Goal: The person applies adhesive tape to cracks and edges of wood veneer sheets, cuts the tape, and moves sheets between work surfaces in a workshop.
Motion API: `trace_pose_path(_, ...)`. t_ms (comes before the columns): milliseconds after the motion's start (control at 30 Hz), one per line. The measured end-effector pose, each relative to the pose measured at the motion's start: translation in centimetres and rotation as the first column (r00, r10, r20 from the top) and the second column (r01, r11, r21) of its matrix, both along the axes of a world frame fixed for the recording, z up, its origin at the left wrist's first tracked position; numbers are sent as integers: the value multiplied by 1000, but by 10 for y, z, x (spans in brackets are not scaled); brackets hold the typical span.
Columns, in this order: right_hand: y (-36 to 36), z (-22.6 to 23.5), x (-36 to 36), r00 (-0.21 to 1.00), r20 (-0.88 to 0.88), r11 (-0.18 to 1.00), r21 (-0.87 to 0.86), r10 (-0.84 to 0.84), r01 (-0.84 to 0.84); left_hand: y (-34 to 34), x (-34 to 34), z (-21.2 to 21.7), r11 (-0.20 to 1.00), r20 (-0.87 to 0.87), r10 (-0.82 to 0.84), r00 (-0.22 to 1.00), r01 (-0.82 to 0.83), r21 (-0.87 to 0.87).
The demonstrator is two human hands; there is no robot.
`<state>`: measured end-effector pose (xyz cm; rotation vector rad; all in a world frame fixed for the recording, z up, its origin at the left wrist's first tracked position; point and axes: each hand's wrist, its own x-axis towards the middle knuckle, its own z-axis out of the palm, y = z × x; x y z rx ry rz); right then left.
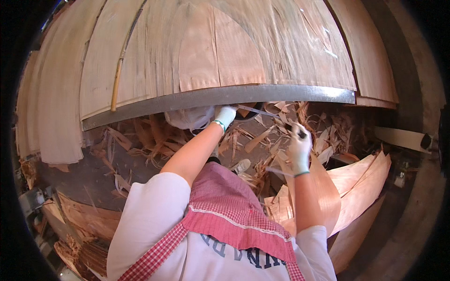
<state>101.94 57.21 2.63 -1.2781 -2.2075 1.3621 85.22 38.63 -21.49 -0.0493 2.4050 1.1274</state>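
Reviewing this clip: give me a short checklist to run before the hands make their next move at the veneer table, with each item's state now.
1. Left hand gloved and at the table's metal edge: ok.
2. Right hand gloved and gripping a small dark tool: ok.
3. Which tool it is, and whether it has a blade: cannot tell.
4. Veneer sheets lying flat on the table: ok.
5. Floor underfoot free of veneer scraps: not ok, littered.
6. What the left hand holds under the edge: cannot tell.

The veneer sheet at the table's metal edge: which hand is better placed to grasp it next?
Probably the left hand: it is at the metal edge, just under the veneer sheet. The right hand is lower and grips a small dark thing.
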Motion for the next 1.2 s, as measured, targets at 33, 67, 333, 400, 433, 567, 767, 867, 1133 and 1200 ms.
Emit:
trace_pose_path(33,-11,-10,-17,1000,-25,992,-124,-3,0,9,-5,20,999,80,-1,997,4,-39)
trace_pose_path(67,-15,-46,-26,983,-174,963,-269,-57,9,19,-6,27,996,86,-22,996,30,-84)
trace_pose_path(333,-78,-126,-94,969,-192,981,-88,155,-174,10,1,47,995,-23,-48,999,45,-94)
trace_pose_path(400,-79,-133,-93,968,-146,979,29,203,-201,-38,22,78,995,-112,10,994,1,104)
trace_pose_path(433,-76,-131,-90,977,-135,986,5,165,-165,-73,20,154,967,110,-5,994,-23,252)
trace_pose_path(567,-76,-136,-88,951,-121,943,214,285,-256,-329,47,222,936,-231,307,923,-338,-103)
trace_pose_path(767,-103,-85,-97,749,190,669,349,635,-656,-554,95,272,683,-483,539,690,-694,-228)
trace_pose_path(867,-139,-25,-107,546,107,516,219,831,-828,-390,49,301,916,-117,255,960,-278,-288)
trace_pose_path(1133,-111,91,-127,593,-476,378,-475,649,-795,-104,-2,342,765,132,72,989,-140,628)
trace_pose_path(1200,-47,112,-136,593,-278,396,-527,756,-752,-71,-35,353,746,-32,128,991,-75,661)
